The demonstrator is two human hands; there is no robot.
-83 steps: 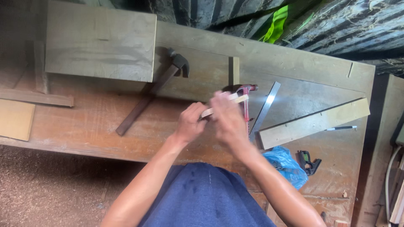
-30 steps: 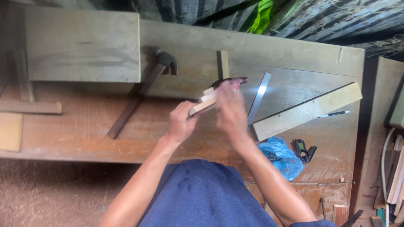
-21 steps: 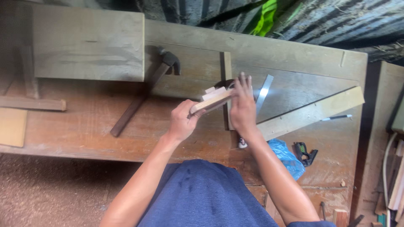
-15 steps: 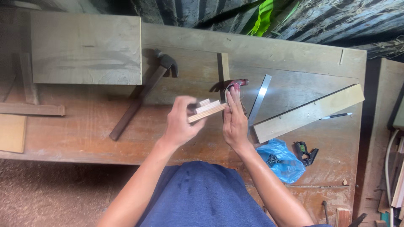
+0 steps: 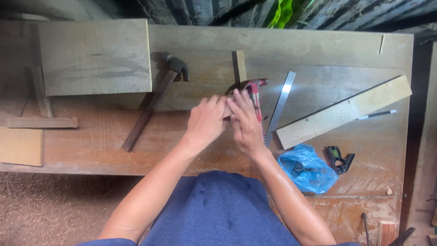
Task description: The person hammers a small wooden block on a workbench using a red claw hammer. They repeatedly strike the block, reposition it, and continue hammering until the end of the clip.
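My left hand (image 5: pixel 207 122) is closed around a small pale wooden block (image 5: pixel 226 109), which is mostly hidden between my hands and lies low on the wooden workbench (image 5: pixel 191 150). My right hand (image 5: pixel 246 124) lies beside it with fingers stretched out, fingertips against the block. Just beyond those fingertips is a red-handled tool (image 5: pixel 255 90). A steel ruler (image 5: pixel 280 107) lies slanted right of my right hand.
A claw hammer (image 5: pixel 152 107) lies left of my hands, under a wide board (image 5: pixel 93 57). A short wood strip (image 5: pixel 240 66) lies behind my hands. A long pale batten (image 5: pixel 343 111), a pen (image 5: pixel 378 115), a blue plastic bag (image 5: pixel 307 168) and a black clamp (image 5: pixel 339 159) lie right.
My left hand has lowered the small block toward the bench. My right hand has moved in against it, and its fingers now cover most of the block.
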